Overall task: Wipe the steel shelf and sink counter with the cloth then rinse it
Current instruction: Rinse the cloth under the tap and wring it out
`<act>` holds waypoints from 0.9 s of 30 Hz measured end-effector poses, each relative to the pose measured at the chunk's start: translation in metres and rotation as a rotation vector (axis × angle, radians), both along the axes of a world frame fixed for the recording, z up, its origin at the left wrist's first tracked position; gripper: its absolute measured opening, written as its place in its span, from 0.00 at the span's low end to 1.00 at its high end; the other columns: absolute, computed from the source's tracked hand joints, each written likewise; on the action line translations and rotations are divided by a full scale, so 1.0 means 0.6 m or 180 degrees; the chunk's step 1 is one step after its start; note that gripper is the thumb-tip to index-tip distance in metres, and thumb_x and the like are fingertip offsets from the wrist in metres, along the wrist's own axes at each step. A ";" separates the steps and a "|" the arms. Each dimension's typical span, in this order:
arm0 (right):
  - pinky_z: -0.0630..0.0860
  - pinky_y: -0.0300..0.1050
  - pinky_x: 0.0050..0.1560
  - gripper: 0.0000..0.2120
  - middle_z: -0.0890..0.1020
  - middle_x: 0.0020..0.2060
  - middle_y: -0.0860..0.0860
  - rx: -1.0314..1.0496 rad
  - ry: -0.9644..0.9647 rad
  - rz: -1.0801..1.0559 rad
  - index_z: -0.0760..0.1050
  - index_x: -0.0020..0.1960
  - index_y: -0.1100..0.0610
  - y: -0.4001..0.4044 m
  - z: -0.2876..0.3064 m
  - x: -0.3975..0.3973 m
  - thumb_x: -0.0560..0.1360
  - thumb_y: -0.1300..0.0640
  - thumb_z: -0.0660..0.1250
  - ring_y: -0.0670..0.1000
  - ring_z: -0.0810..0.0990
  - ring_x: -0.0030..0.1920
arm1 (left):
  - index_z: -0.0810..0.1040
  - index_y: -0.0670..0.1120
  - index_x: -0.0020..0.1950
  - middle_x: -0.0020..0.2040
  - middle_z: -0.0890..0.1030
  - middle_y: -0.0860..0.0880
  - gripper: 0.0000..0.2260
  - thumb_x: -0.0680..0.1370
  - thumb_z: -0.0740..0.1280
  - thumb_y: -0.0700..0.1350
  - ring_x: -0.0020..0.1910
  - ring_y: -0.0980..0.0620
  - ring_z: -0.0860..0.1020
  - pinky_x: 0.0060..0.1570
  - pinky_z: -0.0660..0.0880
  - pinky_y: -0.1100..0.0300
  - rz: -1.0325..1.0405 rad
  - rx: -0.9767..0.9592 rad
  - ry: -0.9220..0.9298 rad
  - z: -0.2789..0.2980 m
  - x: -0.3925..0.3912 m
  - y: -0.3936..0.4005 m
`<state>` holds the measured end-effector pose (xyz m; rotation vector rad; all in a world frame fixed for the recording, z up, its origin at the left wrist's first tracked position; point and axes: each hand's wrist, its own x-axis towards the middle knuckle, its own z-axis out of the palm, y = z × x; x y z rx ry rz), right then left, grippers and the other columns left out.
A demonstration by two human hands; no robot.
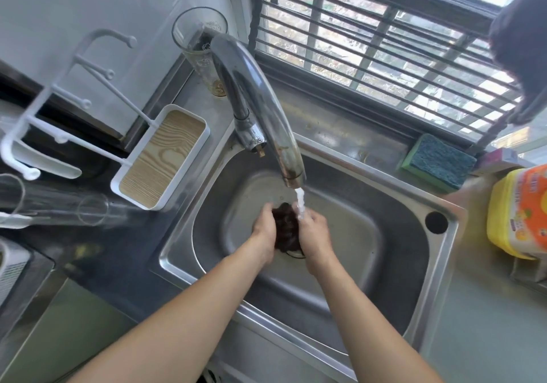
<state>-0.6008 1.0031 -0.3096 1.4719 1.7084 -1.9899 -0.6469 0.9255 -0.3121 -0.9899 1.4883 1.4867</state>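
A dark brown cloth [286, 228] is bunched between both my hands over the middle of the steel sink [370, 199]. My left hand [264, 228] grips its left side and my right hand [314, 233] grips its right side. Water [300, 205] runs from the chrome tap [260, 101] onto the cloth and my right fingers. The drain is mostly hidden under the cloth. The steel counter [340, 125] runs behind the sink below the window.
A white rack with a wood-grain tray [161, 157] stands left of the sink, with a tall glass [201, 54] behind the tap. A green and blue sponge [438, 162] lies at the back right. A yellow bottle [518, 211] stands at the right.
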 end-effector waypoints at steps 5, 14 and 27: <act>0.76 0.54 0.47 0.17 0.82 0.37 0.59 0.0884 -0.0436 -0.0081 0.76 0.37 0.58 0.005 0.001 -0.014 0.79 0.48 0.63 0.59 0.81 0.43 | 0.82 0.47 0.47 0.38 0.83 0.51 0.18 0.79 0.63 0.61 0.36 0.53 0.81 0.26 0.71 0.68 -0.1008 -0.0305 0.0490 -0.012 0.012 0.001; 0.71 0.52 0.47 0.14 0.82 0.38 0.56 0.1218 -0.0290 0.0045 0.72 0.38 0.56 -0.013 0.024 -0.009 0.78 0.48 0.60 0.62 0.78 0.45 | 0.82 0.41 0.46 0.46 0.85 0.43 0.18 0.79 0.64 0.56 0.47 0.43 0.83 0.51 0.80 0.50 -0.0447 -0.0800 0.0480 -0.008 0.010 0.014; 0.70 0.49 0.42 0.16 0.78 0.32 0.54 0.1458 0.0126 0.0032 0.74 0.38 0.60 0.017 0.008 -0.021 0.79 0.51 0.66 0.52 0.75 0.36 | 0.79 0.46 0.34 0.29 0.80 0.51 0.14 0.70 0.65 0.56 0.32 0.51 0.78 0.30 0.72 0.64 -0.1105 0.0051 0.0615 0.014 0.005 0.003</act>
